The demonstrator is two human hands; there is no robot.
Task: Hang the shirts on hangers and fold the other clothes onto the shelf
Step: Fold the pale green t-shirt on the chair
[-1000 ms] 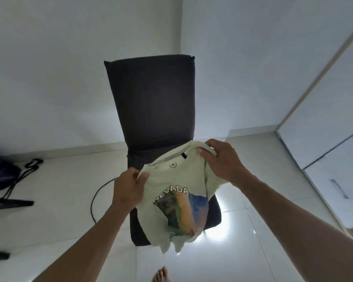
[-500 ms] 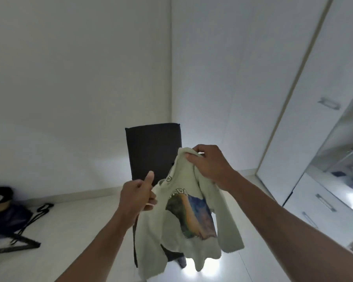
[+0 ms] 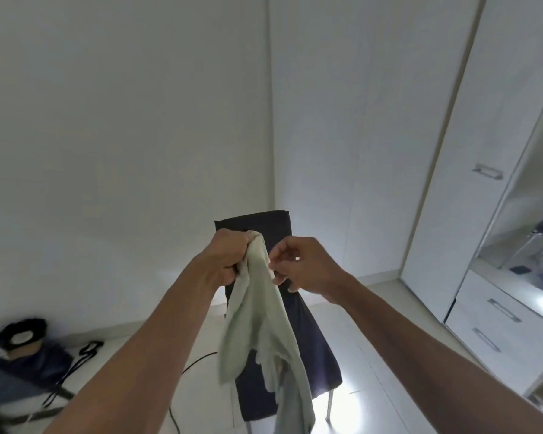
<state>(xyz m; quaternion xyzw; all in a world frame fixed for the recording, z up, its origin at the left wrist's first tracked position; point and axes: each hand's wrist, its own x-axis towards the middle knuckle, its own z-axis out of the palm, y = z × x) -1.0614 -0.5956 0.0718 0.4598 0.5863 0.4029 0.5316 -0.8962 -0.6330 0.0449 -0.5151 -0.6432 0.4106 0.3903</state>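
Observation:
A pale green T-shirt [image 3: 257, 321] hangs bunched in front of me, its printed side turned away. My left hand [image 3: 224, 261] grips the top of the shirt in a fist. Just to its right, my right hand [image 3: 304, 264] pinches the shirt's edge with fingertips. The fabric dangles down over the dark chair [image 3: 298, 339] below. No hanger or shelf shows in view.
White wardrobe doors [image 3: 470, 151] with metal handles and drawers [image 3: 496, 324] stand on the right. A dark bag with straps [image 3: 22, 352] lies on the floor at the left. A black cable [image 3: 198, 361] runs across the white tiles near the chair.
The shirt has gone from spread between both hands to hanging bunched; my left hand now grips its top and my right hand has shifted to pinch its edge. The view tilted upward.

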